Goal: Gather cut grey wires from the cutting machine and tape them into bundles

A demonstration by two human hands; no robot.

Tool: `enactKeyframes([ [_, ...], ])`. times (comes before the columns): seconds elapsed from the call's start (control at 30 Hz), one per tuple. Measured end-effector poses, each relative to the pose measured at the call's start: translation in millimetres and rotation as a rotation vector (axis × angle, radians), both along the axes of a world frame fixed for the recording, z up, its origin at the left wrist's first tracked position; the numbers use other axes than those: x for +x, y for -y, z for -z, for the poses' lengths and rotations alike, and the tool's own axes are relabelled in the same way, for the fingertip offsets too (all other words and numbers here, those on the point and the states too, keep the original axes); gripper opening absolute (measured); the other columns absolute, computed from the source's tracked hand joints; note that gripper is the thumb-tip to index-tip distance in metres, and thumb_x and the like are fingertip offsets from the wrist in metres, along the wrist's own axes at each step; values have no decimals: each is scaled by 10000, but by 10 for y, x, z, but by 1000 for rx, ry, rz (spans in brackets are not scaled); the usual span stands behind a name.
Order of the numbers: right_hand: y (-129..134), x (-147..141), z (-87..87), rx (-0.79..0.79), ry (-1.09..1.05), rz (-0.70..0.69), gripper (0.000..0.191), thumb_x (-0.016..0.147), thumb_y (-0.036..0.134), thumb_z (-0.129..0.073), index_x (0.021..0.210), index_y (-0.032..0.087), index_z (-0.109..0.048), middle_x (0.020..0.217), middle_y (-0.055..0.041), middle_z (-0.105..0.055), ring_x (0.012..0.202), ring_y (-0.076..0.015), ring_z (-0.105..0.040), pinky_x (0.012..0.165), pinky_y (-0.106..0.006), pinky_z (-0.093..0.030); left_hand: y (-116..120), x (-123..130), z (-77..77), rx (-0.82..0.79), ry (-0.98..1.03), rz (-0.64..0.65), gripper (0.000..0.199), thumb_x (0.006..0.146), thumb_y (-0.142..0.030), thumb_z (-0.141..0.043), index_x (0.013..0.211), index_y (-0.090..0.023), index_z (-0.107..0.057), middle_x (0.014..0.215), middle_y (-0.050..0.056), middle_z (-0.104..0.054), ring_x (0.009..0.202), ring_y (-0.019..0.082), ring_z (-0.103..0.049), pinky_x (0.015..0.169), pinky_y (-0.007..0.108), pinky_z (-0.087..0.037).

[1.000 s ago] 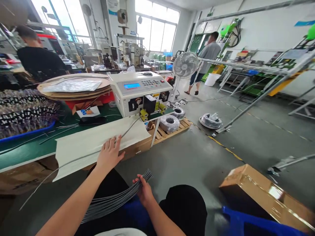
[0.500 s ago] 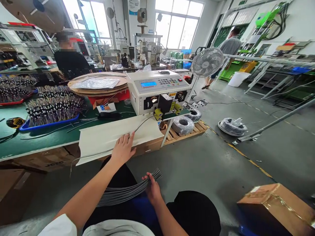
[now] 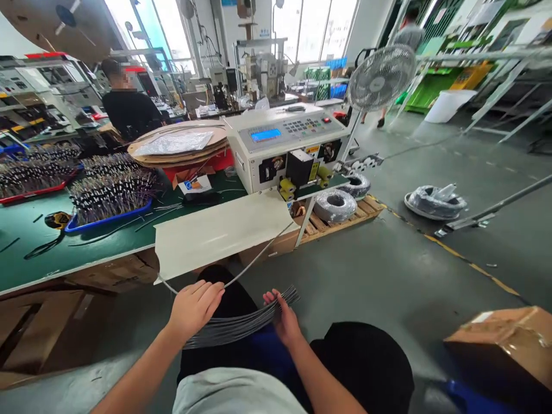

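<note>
A single grey cable point(image 3: 254, 260) runs through my left hand point(image 3: 195, 309), whose fingers are closed around it. One end of that cable reaches up to the right over the edge of the cream sheet, and the other pokes out to the left of the hand. On my lap lies a bundle of cut grey cables point(image 3: 241, 329), gripped near its right end by my right hand point(image 3: 285, 322). The cable ends fan out just past the right thumb. Ahead stands the white cable-cutting machine point(image 3: 287, 141), with yellow rollers on its front and the curved cream sheet point(image 3: 215, 236) below it.
On the green table point(image 3: 107, 244) at left are a blue tray point(image 3: 107, 221) of short wires and a tape measure point(image 3: 58, 219). Cable coils point(image 3: 334, 206) sit on a pallet beneath the machine. A fan point(image 3: 379, 80) stands behind. A cardboard box point(image 3: 509, 339) is at right.
My left hand has drawn the single cable off the cream sheet, down and left toward my lap. My right hand keeps holding the bundle. The view has tilted down and shifted.
</note>
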State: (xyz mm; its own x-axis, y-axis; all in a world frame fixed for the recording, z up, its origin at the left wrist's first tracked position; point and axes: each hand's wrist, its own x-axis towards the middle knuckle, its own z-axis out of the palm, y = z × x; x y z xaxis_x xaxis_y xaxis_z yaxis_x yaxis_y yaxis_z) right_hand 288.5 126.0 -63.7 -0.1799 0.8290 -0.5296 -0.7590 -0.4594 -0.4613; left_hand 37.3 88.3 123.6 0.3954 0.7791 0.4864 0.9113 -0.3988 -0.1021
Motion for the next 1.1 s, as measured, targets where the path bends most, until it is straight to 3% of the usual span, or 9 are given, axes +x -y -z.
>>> enactKeyframes([
  [0.2,-6,-11,-41,-16,-70,-25,338,763,349,-763,1067,216,-696,1096,-72,-742,1025,-216,-699,942,-380,-516,644,18,373,-265,-79,-19,162,947,-283,-530,1044,-239,-653,784,-2,-699,726,135,-632,644,280,-426],
  [0.37,29,-11,-32,2,-81,-36,269,807,325,-694,1068,260,-685,1101,-27,-746,1039,-197,-692,966,-362,-512,880,-46,659,-438,-13,-105,203,970,-314,-491,1027,-248,-674,862,-4,-732,771,141,-666,661,269,-454],
  [0.7,71,21,-6,-5,-117,-36,225,762,250,-680,987,235,-690,997,-22,-762,1014,-211,-699,956,-377,-521,836,-67,860,-439,77,-177,247,980,-334,-469,1063,-260,-690,921,7,-739,825,149,-667,728,272,-460],
  [0.87,54,-20,-14,-14,-97,-3,175,774,289,-737,927,220,-687,762,18,-722,888,-200,-714,907,-367,-537,779,-45,860,-456,66,-235,277,982,-359,-455,1082,-272,-699,859,21,-697,840,169,-633,739,284,-441],
  [1.1,47,-33,41,-19,-103,2,242,780,302,-742,996,212,-681,785,14,-733,863,-196,-714,860,-347,-540,687,-34,844,-409,173,-275,301,960,-342,-476,1143,-283,-709,974,67,-613,890,196,-542,876,343,-425],
])
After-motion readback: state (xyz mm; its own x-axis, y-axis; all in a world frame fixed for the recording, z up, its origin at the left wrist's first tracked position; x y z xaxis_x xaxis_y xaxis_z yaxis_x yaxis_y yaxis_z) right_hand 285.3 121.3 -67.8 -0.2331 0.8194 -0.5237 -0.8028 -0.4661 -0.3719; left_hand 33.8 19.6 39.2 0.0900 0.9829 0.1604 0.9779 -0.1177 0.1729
